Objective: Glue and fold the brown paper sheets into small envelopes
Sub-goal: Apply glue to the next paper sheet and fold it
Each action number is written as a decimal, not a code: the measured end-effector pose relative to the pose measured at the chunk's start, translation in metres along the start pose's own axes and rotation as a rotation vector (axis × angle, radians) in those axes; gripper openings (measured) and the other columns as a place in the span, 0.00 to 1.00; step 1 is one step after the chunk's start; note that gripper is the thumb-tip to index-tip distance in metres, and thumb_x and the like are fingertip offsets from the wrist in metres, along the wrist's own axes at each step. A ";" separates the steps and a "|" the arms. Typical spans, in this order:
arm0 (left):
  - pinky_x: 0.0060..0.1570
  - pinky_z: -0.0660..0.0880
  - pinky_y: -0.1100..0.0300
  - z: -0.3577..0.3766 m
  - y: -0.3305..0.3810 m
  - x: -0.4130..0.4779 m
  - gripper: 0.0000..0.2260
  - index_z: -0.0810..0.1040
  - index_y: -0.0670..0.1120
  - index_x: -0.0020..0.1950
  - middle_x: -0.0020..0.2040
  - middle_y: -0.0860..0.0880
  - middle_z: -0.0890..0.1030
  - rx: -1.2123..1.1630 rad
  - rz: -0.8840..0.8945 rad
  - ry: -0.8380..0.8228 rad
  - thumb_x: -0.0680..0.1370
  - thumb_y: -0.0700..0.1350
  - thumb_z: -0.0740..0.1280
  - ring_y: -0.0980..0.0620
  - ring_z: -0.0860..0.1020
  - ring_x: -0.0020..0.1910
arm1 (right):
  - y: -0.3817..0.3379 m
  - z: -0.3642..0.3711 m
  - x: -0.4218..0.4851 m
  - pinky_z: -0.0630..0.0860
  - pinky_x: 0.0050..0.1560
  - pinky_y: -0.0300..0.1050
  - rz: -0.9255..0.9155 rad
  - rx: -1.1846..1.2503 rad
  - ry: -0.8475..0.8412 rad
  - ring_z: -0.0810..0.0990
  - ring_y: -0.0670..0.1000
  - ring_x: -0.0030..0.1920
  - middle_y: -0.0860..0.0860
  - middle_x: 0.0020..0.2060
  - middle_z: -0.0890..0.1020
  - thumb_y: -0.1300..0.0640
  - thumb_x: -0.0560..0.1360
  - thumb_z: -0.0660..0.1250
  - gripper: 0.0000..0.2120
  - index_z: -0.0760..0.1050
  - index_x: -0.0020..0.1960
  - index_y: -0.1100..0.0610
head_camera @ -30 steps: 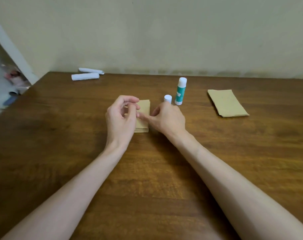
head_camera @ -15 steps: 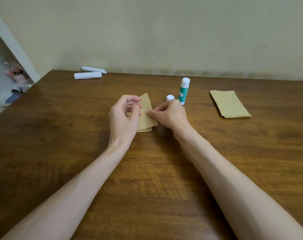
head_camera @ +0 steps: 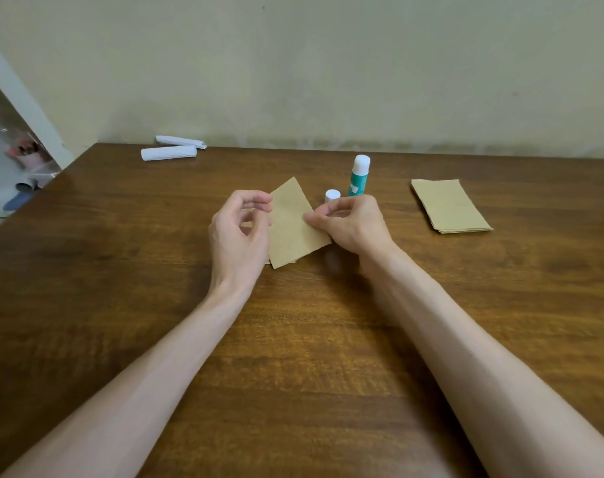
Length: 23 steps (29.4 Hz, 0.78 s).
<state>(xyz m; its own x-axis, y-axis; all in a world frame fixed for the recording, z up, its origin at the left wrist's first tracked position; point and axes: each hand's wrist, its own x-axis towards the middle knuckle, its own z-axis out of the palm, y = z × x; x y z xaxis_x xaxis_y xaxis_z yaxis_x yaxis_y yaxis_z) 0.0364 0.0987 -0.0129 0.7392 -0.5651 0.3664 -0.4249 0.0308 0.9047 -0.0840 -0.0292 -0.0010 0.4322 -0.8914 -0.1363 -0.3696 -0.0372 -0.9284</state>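
**I hold up one brown sheet**

My right hand (head_camera: 354,224) pinches the brown sheet (head_camera: 292,229) by its right edge, between my thumb and a finger. The sheet is lifted a little off the table (head_camera: 293,357) and is tilted, with one corner pointing away from me.

My left hand (head_camera: 238,236) is at the left edge of the sheet. Its fingers are curled. I cannot tell if they grip the sheet or just sit next to it.

Under the sheet a small pile of brown paper (head_camera: 268,261) peeks out. It lies flat on the table, right below my hands.

Just behind my right hand stands a green glue stick (head_camera: 358,177) with a white top. It is upright. A small white cap (head_camera: 332,195) stands beside it, closer to me, nearly touching my fingers.

Far off to my right lies a neat stack of brown sheets (head_camera: 450,207). It is flat on the table and well apart from my hands.

At the far left of the table, near the wall, lie two white paper rolls (head_camera: 169,153), side by side.

Past the left edge of the table there are some pink and blue things, but they are too blurry to tell.
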 end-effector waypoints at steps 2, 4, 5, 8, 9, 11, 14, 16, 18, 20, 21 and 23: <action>0.51 0.81 0.55 -0.002 -0.002 0.001 0.09 0.81 0.48 0.57 0.53 0.53 0.83 0.026 -0.001 0.027 0.82 0.37 0.65 0.56 0.82 0.53 | -0.002 -0.001 0.000 0.82 0.58 0.46 0.024 0.039 -0.008 0.85 0.47 0.53 0.47 0.48 0.86 0.50 0.73 0.82 0.08 0.85 0.44 0.52; 0.53 0.81 0.54 -0.003 -0.004 0.003 0.10 0.80 0.48 0.60 0.59 0.52 0.81 0.054 0.011 0.044 0.82 0.38 0.66 0.57 0.81 0.55 | -0.005 -0.006 -0.004 0.82 0.56 0.44 0.043 0.099 -0.024 0.85 0.46 0.52 0.47 0.47 0.86 0.52 0.74 0.81 0.07 0.84 0.46 0.52; 0.53 0.80 0.56 -0.003 -0.003 0.003 0.11 0.78 0.49 0.63 0.61 0.52 0.79 0.073 0.004 0.042 0.82 0.39 0.67 0.58 0.80 0.56 | -0.005 -0.011 -0.007 0.81 0.55 0.42 0.054 0.130 -0.033 0.85 0.45 0.51 0.47 0.47 0.86 0.53 0.75 0.80 0.07 0.84 0.48 0.53; 0.53 0.78 0.64 -0.002 -0.001 0.003 0.19 0.71 0.53 0.72 0.64 0.54 0.76 0.073 -0.074 0.005 0.82 0.47 0.71 0.60 0.80 0.55 | -0.002 -0.029 -0.014 0.81 0.54 0.41 0.077 0.200 -0.067 0.85 0.45 0.51 0.47 0.48 0.88 0.54 0.75 0.80 0.07 0.86 0.52 0.53; 0.53 0.79 0.64 -0.002 0.001 0.002 0.22 0.70 0.54 0.73 0.62 0.55 0.78 0.038 -0.104 -0.024 0.81 0.49 0.72 0.61 0.81 0.53 | 0.000 -0.035 -0.017 0.81 0.55 0.42 0.077 0.204 -0.083 0.85 0.45 0.51 0.47 0.48 0.88 0.54 0.75 0.79 0.07 0.87 0.52 0.53; 0.56 0.81 0.57 -0.001 0.006 0.000 0.24 0.68 0.56 0.75 0.56 0.55 0.84 -0.039 -0.158 -0.108 0.81 0.52 0.72 0.60 0.84 0.50 | 0.007 -0.046 -0.022 0.81 0.55 0.44 0.059 0.167 -0.112 0.86 0.45 0.52 0.46 0.47 0.89 0.54 0.76 0.78 0.04 0.87 0.51 0.51; 0.56 0.83 0.54 0.000 0.015 -0.005 0.23 0.69 0.60 0.74 0.56 0.52 0.85 0.006 -0.193 -0.237 0.81 0.51 0.73 0.57 0.84 0.52 | 0.016 -0.067 -0.027 0.82 0.55 0.44 0.013 0.065 -0.123 0.86 0.46 0.53 0.45 0.49 0.89 0.52 0.78 0.76 0.04 0.88 0.52 0.48; 0.54 0.83 0.54 0.001 0.019 -0.010 0.22 0.72 0.60 0.72 0.53 0.53 0.86 0.014 -0.174 -0.365 0.80 0.48 0.73 0.57 0.85 0.49 | 0.023 -0.082 -0.028 0.81 0.51 0.36 -0.049 -0.011 -0.114 0.86 0.42 0.51 0.44 0.48 0.89 0.51 0.78 0.76 0.05 0.88 0.53 0.48; 0.51 0.82 0.55 0.003 0.022 -0.015 0.20 0.75 0.58 0.69 0.48 0.53 0.86 0.017 -0.119 -0.508 0.80 0.46 0.74 0.57 0.86 0.44 | 0.029 -0.092 -0.029 0.77 0.42 0.29 -0.110 -0.075 -0.086 0.83 0.34 0.44 0.42 0.45 0.88 0.51 0.77 0.77 0.05 0.88 0.51 0.49; 0.44 0.80 0.57 0.008 0.021 -0.019 0.17 0.77 0.56 0.67 0.47 0.54 0.86 0.053 -0.049 -0.564 0.80 0.46 0.73 0.57 0.84 0.41 | 0.037 -0.099 -0.028 0.73 0.35 0.26 -0.153 -0.102 -0.056 0.81 0.31 0.39 0.40 0.40 0.86 0.50 0.75 0.79 0.05 0.88 0.48 0.51; 0.41 0.77 0.62 0.010 0.020 -0.021 0.15 0.78 0.55 0.66 0.47 0.55 0.85 0.086 -0.012 -0.562 0.80 0.47 0.73 0.58 0.82 0.40 | 0.040 -0.100 -0.028 0.72 0.34 0.25 -0.175 -0.112 -0.054 0.80 0.31 0.38 0.39 0.39 0.86 0.51 0.75 0.78 0.05 0.88 0.47 0.52; 0.37 0.73 0.69 0.012 0.019 -0.023 0.14 0.79 0.55 0.66 0.47 0.58 0.84 0.164 0.071 -0.537 0.80 0.49 0.73 0.58 0.81 0.40 | 0.044 -0.102 -0.028 0.71 0.35 0.25 -0.222 -0.129 -0.060 0.80 0.31 0.37 0.38 0.38 0.85 0.51 0.76 0.78 0.04 0.87 0.45 0.52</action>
<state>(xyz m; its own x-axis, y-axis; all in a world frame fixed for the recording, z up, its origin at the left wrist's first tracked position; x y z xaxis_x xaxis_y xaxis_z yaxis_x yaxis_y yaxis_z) 0.0051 0.1026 -0.0071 0.3542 -0.9080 0.2238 -0.5713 -0.0206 0.8205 -0.1962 -0.0519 -0.0027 0.5612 -0.8266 0.0423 -0.3600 -0.2898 -0.8868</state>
